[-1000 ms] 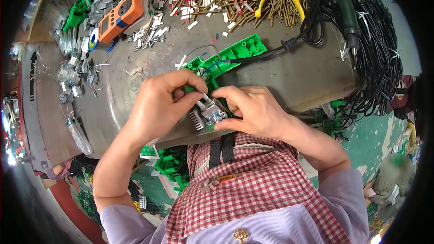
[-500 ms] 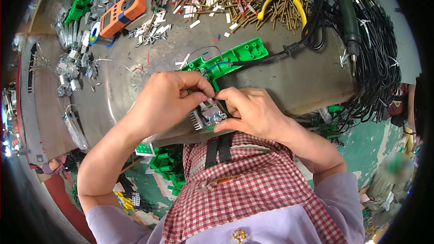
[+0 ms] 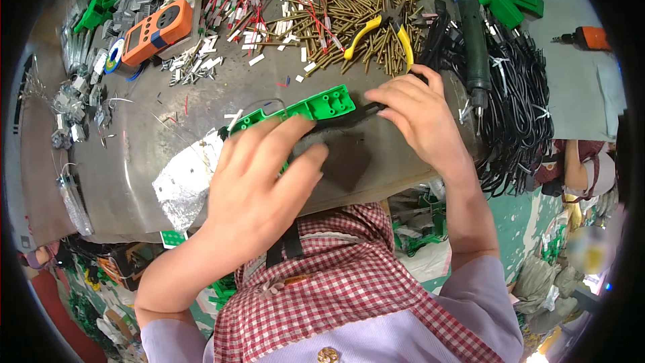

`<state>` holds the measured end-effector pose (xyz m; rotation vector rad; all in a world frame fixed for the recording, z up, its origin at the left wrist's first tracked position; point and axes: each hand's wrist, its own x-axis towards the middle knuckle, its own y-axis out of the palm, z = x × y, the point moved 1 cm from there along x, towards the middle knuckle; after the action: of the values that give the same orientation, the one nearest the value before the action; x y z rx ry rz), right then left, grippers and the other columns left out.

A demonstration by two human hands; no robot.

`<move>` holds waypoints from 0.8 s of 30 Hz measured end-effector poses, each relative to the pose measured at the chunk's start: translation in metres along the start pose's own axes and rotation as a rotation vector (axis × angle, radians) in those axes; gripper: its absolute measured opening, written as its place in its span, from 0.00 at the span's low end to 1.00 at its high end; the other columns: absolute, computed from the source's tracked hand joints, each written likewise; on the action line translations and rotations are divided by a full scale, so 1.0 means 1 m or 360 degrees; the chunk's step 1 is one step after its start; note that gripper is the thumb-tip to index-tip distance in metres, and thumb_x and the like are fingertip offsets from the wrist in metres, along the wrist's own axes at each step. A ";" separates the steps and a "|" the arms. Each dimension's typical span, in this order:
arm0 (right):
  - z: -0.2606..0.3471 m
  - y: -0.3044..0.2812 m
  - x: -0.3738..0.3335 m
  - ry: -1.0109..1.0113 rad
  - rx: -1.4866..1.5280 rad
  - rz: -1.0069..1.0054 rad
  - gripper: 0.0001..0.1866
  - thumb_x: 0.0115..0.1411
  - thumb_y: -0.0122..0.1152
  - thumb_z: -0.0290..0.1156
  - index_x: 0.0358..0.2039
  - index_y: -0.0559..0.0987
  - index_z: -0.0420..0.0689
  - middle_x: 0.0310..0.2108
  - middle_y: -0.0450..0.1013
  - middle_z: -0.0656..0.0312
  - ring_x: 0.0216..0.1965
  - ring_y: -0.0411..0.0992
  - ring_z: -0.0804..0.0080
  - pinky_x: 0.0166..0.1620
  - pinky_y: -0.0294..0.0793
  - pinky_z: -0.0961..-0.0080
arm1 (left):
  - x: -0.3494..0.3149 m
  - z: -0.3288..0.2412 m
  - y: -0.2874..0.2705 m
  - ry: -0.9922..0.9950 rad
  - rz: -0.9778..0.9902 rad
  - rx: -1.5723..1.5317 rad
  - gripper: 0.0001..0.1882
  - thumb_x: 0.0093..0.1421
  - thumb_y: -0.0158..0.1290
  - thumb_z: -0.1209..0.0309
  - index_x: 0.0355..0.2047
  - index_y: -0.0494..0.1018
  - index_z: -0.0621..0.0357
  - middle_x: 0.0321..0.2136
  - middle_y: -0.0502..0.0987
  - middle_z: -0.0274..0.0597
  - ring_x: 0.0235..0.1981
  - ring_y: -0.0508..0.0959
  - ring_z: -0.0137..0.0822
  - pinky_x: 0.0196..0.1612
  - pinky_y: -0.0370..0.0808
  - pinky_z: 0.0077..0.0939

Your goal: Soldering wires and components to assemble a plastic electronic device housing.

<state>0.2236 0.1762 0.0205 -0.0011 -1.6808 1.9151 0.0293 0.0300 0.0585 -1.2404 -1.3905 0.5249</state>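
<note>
A green plastic housing lies slantwise on the metal worktop, its ribbed hollow side up. My left hand is over its near end, fingers spread and slightly curved, hiding much of that end; the thumb stands apart. To the right of the housing, my right hand pinches a black power cord between thumb and fingers, close to where it meets the housing. The small metal part with pins handled earlier cannot be seen; the left hand may cover it. A crumpled silvery sheet lies beside my left hand.
Yellow-handled pliers rest on a heap of brass rods. A dark electric screwdriver hangs at right beside bundled black cords. An orange meter and white connectors sit far left.
My hands have parted: the right moved right and away onto the cord, the left opened over the housing. The metal part went out of sight. The whole view shifted.
</note>
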 end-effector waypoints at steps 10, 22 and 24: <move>-0.009 0.016 0.023 0.0159 0.0820 0.0074 0.12 0.52 0.63 0.28 0.37 0.77 0.40 0.31 0.73 0.54 0.36 0.73 0.55 0.39 0.71 0.66 | -0.004 0.032 0.014 -0.0126 0.0085 0.0014 0.17 0.50 0.52 0.81 0.42 0.73 0.58 0.41 0.76 0.42 0.31 0.74 0.39 0.39 0.66 0.33; -0.014 -0.001 0.006 -0.0275 -0.0107 0.0499 0.16 0.50 0.51 0.28 0.40 0.76 0.39 0.26 0.68 0.62 0.34 0.70 0.67 0.39 0.66 0.70 | -0.013 0.010 0.017 -0.0109 0.0500 -0.0079 0.29 0.45 0.61 0.67 0.50 0.71 0.60 0.55 0.69 0.44 0.53 0.69 0.47 0.55 0.63 0.49; -0.009 -0.001 0.005 -0.0218 -0.0262 0.0623 0.20 0.50 0.52 0.28 0.44 0.75 0.36 0.30 0.68 0.61 0.35 0.69 0.67 0.41 0.66 0.72 | -0.015 0.012 0.020 -0.0100 0.0537 -0.0070 0.29 0.45 0.60 0.67 0.50 0.70 0.60 0.55 0.70 0.43 0.54 0.69 0.46 0.56 0.63 0.50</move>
<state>0.2238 0.1864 0.0216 -0.2889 -2.0472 2.0842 0.0229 0.0280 0.0317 -1.5167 -1.2548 0.7743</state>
